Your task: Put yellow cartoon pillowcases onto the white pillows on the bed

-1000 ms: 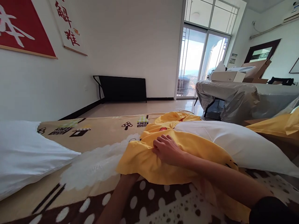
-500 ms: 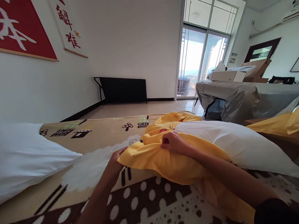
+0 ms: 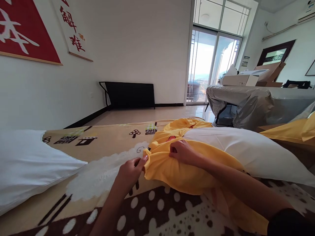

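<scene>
Left hand point(image 3: 130, 170) moved right and now pinches the hem of the yellow cover point(image 3: 177, 172). Half a second ago it sat under that hem further left, and the cloth's left edge has drawn in with it. Right hand point(image 3: 182, 151) barely shifted.

Biggest first. Patterned blanket point(image 3: 98, 144) spreads over the whole bed surface, tan with little houses far off, brown with white dots near the camera; pillows, cover and hands all lie on it. Covered table point(image 3: 258, 101) stands well to the right, with a grey sheet draped over it and boxes point(image 3: 242, 79) on top. Left pillow point(image 3: 29, 164), plain white, lies apart at the left edge, untouched. Right pillow point(image 3: 246, 147), also white, lies across the right half. Its left end looks tucked into the yellow cover, so the cover rucks up in folds there instead of lying flat. More of the cover trails toward the camera, with the right forearm lying over it.

Hands. Left grip is narrow: thumb and fingertips are closed on the hem and the wrist is low on the blanket, which keeps that edge lifted. Right is a closed fist, knuckles up, clamped on a gathered fold atop the pillow end. The two hands are near each other, with cloth bunched between them.
</scene>
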